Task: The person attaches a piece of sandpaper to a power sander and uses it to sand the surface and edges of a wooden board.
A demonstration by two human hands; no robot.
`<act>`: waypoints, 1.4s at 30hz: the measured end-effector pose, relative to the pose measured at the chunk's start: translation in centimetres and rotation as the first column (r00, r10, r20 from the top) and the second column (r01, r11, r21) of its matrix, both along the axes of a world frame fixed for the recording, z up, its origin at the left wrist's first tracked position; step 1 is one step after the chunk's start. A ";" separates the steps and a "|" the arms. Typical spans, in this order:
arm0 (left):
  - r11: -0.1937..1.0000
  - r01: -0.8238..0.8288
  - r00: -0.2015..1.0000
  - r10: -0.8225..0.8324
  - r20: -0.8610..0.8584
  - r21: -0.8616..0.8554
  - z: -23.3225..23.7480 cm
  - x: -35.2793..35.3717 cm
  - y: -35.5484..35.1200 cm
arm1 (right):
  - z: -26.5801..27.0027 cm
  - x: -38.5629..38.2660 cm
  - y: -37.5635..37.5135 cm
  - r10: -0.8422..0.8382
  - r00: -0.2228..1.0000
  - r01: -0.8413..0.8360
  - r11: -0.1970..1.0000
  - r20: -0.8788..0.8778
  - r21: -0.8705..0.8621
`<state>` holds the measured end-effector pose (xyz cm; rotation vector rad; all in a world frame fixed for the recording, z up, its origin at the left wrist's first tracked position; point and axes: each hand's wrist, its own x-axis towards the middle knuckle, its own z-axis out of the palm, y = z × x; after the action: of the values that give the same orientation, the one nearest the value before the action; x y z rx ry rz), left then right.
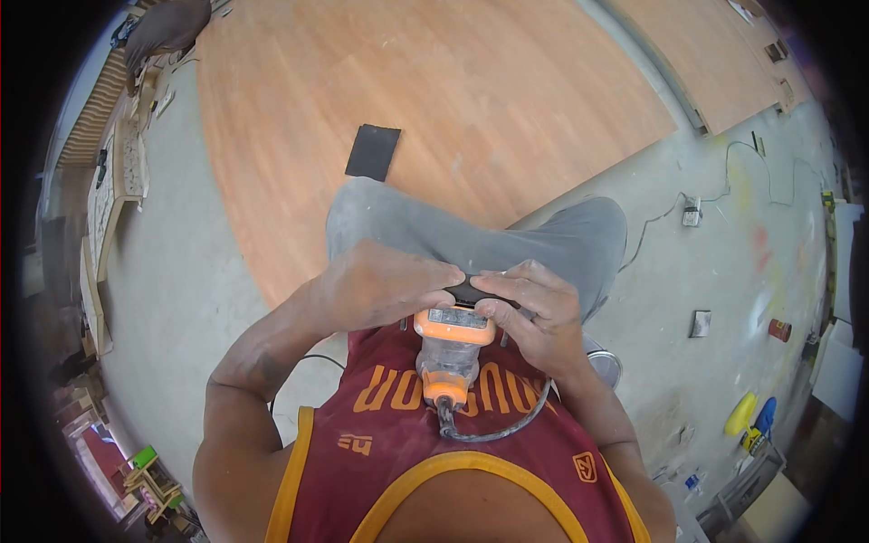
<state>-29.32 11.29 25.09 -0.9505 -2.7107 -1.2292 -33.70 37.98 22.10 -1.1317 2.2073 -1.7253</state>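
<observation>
An orange and grey electric sander (455,328) rests against my torso, its cable end pointing at my chest and its base turned away from me. At that base is a dark strip (469,291), perhaps the pad or sandpaper. My left hand (389,285) closes on the base from the left, fingers together and fingertips on the dark strip. From the right, my right hand (536,308) pinches the same edge with thumb and fingers. The underside of the base is hidden. A black sheet (373,152) like sandpaper lies on the wood panel beyond my knee.
The large wood panel (434,100) lies in front of my crossed legs, with another panel (706,54) at the upper right. A cord (638,237) crosses the floor on the right. A can (605,366) stands beside my right arm. Another person (167,32) is at the upper left.
</observation>
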 end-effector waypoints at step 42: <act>0.977 -0.109 0.932 0.037 0.360 0.183 1.7 -1.7 2.6 | 1.0 -1.6 2.0 0.074 0.984 -0.075 0.997 0.161 0.000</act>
<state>-30.98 13.87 26.82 -0.6505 -2.7649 -1.7714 -35.34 39.96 23.09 -1.0198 2.0477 -1.7138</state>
